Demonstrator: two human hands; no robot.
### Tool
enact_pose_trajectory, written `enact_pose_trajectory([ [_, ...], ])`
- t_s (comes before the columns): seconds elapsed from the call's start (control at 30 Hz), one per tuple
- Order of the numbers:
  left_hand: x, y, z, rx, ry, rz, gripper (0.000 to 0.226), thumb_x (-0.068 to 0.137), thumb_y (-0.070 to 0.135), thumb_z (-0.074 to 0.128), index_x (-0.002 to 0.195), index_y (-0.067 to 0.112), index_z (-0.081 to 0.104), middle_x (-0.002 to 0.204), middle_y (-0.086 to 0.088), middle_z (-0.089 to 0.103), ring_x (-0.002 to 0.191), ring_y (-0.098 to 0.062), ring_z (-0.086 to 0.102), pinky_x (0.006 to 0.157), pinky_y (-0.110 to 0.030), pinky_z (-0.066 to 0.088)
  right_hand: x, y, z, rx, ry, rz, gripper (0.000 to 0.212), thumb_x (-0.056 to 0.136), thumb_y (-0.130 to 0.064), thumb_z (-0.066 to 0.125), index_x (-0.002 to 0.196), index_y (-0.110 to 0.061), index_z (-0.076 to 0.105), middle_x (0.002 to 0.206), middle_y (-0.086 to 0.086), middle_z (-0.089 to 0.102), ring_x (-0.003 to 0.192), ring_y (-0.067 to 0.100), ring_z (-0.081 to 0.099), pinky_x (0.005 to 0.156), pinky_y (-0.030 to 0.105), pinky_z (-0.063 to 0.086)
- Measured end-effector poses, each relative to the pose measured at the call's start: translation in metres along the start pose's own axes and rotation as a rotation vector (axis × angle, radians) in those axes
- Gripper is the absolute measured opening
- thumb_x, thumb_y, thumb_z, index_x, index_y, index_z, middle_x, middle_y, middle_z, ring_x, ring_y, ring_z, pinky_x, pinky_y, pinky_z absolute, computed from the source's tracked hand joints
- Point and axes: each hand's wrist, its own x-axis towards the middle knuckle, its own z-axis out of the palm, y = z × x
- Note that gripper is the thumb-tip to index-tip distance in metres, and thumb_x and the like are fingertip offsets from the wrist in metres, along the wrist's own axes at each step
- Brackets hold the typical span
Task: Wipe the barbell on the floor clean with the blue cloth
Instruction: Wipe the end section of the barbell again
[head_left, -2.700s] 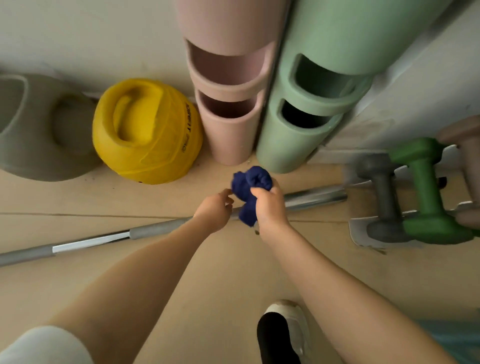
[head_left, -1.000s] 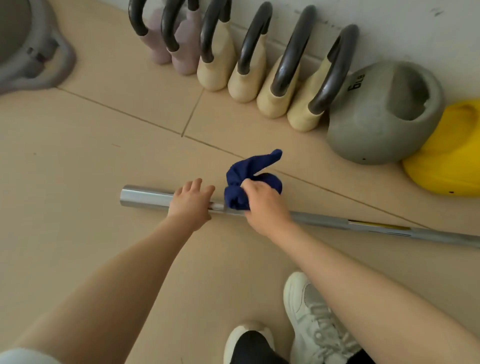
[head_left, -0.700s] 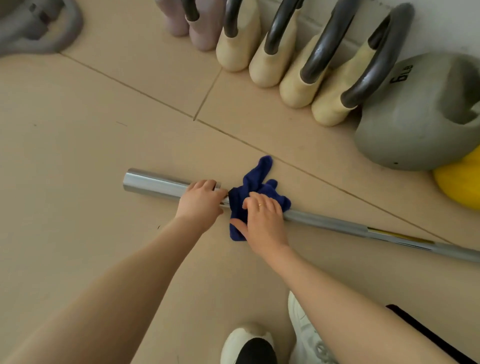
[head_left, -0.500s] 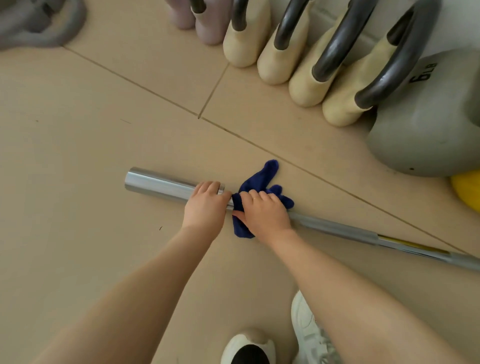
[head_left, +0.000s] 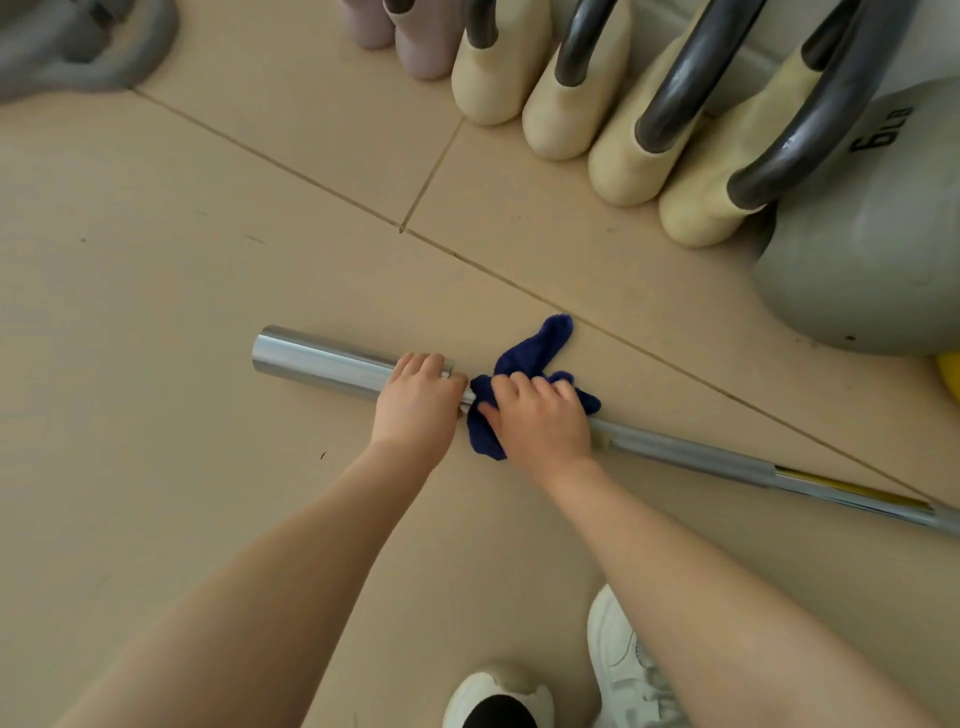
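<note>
Beside the barbell's (head_left: 675, 449) thick sleeve end on the floor, the right hand (head_left: 540, 418) now grips the blue cloth (head_left: 537, 348) around the shaft, no longer lifted; left hand (head_left: 415, 405) clasps the sleeve, so wiping resumes

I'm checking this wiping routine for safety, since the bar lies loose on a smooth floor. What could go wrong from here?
1. The barbell is round and lies on bare tile; only the left hand steadies it, so a hard stroke might roll it.
2. The right hand presses the blue cloth close beside the left hand, so the hands may bump.
3. The white shoe stands near the bar; if the bar rolls, it may reach it.
</note>
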Motion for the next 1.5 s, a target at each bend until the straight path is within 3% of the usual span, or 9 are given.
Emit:
enact_pose_trajectory([
  [0.13, 0.004, 0.000, -0.002, -0.002, -0.038, 0.013, 0.018, 0.088, 0.010, 0.054, 0.101, 0.005, 0.065, 0.112, -0.016, 0.058, 0.110, -0.032, 0.048, 0.093, -0.032, 0.035, 0.039, 0.000, -0.016, 0.374, -0.413, 0.244, 0.041, 0.101, -0.033, 0.020, 0.106, -0.011, 0.054, 0.090, 0.014, 0.066, 0.076, 0.033, 0.061, 0.062, 0.037, 0.039],
  [0.27, 0.006, -0.001, -0.001, 0.038, -0.058, -0.005, 0.020, 0.092, 0.017, 0.051, 0.108, 0.009, 0.062, 0.118, -0.011, 0.053, 0.115, -0.029, 0.044, 0.096, -0.029, 0.033, -0.004, 0.001, -0.006, 0.085, -0.116, 0.075, 0.030, 0.090, -0.038, 0.053, 0.102, -0.011, 0.056, 0.085, 0.005, 0.066, 0.076, 0.025, 0.063, 0.065, 0.035, 0.046],
  [0.37, 0.003, 0.000, 0.000, 0.051, -0.065, 0.004, 0.020, 0.092, 0.016, 0.052, 0.108, 0.009, 0.061, 0.119, -0.010, 0.052, 0.115, -0.028, 0.044, 0.096, -0.028, 0.033, -0.032, 0.010, 0.010, -0.021, 0.019, -0.044, 0.040, 0.085, -0.041, 0.047, 0.113, -0.012, 0.049, 0.092, 0.000, 0.065, 0.080, 0.020, 0.063, 0.072, 0.032, 0.046],
  [0.53, 0.006, -0.001, 0.000, -0.002, -0.052, -0.007, 0.020, 0.091, 0.014, 0.053, 0.107, 0.008, 0.061, 0.116, -0.012, 0.054, 0.112, -0.030, 0.045, 0.093, -0.029, 0.034, 0.026, 0.013, -0.017, 0.378, -0.310, 0.201, 0.035, 0.100, -0.035, 0.028, 0.108, -0.011, 0.052, 0.097, 0.014, 0.065, 0.087, 0.036, 0.062, 0.071, 0.040, 0.043],
  [0.63, 0.001, 0.000, 0.001, 0.015, -0.014, 0.013, 0.015, 0.086, 0.007, 0.058, 0.100, 0.004, 0.064, 0.108, -0.016, 0.057, 0.105, -0.033, 0.050, 0.092, -0.033, 0.038, 0.014, 0.009, -0.016, 0.460, -0.180, 0.344, 0.045, 0.098, -0.037, 0.023, 0.092, -0.005, 0.055, 0.084, 0.016, 0.067, 0.077, 0.037, 0.063, 0.066, 0.041, 0.047],
  [0.87, -0.002, -0.001, -0.001, 0.049, 0.018, 0.062, 0.027, 0.045, -0.002, 0.085, 0.064, 0.002, 0.065, 0.069, -0.017, 0.061, 0.065, -0.035, 0.060, 0.065, -0.037, 0.053, -0.039, 0.028, -0.017, 0.259, 0.430, 0.001, 0.025, 0.087, -0.029, 0.046, 0.077, -0.008, 0.056, 0.068, 0.009, 0.059, 0.059, 0.029, 0.057, 0.049, 0.033, 0.044],
  [1.03, -0.006, 0.003, -0.006, 0.029, 0.003, 0.053, 0.021, 0.056, 0.000, 0.081, 0.072, 0.001, 0.066, 0.078, -0.018, 0.063, 0.076, -0.036, 0.061, 0.072, -0.039, 0.052, -0.040, 0.009, 0.007, 0.077, 0.125, -0.021, 0.060, 0.072, -0.040, 0.064, 0.122, -0.014, 0.045, 0.115, 0.013, 0.064, 0.104, 0.034, 0.062, 0.092, 0.046, 0.048],
  [1.3, -0.007, 0.002, 0.001, 0.004, -0.004, 0.021, 0.019, 0.061, -0.004, 0.078, 0.074, 0.000, 0.065, 0.084, -0.021, 0.064, 0.080, -0.039, 0.060, 0.075, -0.040, 0.051, 0.020, 0.020, -0.009, 0.410, -0.341, 0.146, 0.043, 0.098, -0.045, 0.030, 0.115, -0.009, 0.046, 0.102, 0.013, 0.064, 0.089, 0.035, 0.062, 0.073, 0.042, 0.049],
  [1.5, -0.007, 0.004, 0.001, 0.041, -0.026, 0.004, 0.015, 0.071, 0.002, 0.074, 0.083, 0.001, 0.065, 0.092, -0.018, 0.062, 0.090, -0.037, 0.057, 0.083, -0.040, 0.048, -0.041, 0.014, 0.008, 0.058, 0.010, -0.033, 0.042, 0.085, -0.036, 0.043, 0.121, -0.016, 0.044, 0.105, 0.011, 0.064, 0.092, 0.031, 0.062, 0.084, 0.040, 0.050],
])
